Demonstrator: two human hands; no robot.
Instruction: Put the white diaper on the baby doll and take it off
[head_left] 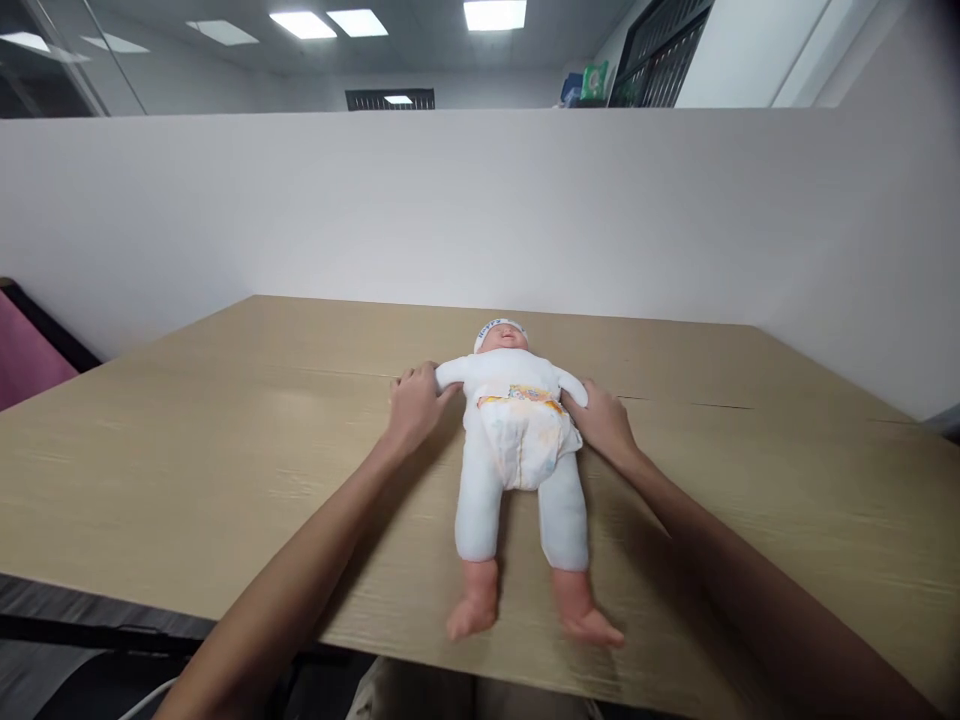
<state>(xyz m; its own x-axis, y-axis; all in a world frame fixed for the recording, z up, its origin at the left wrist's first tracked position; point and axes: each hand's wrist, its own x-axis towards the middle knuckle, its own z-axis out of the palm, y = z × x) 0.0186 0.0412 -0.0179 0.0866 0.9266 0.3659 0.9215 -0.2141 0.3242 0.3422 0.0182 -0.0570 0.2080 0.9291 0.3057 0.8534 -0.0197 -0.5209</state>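
Observation:
A baby doll (480, 510) in a white suit and white cap lies on its back on the wooden table (187, 440), feet toward me. Around its hips is a white diaper (525, 440) with an orange patterned waistband, fastened at the front. My left hand (420, 405) is closed around the end of the doll's arm on the left side. On the other side, my right hand (602, 418) grips the doll's other arm, close to the diaper's edge. The doll's own hands are hidden in my fingers.
A white partition wall (450, 210) stands behind the table, and another wall rises on the right. At the far left is a pink and black object (34, 350). Below the near edge, a dark chair (97, 685) and a white cable show.

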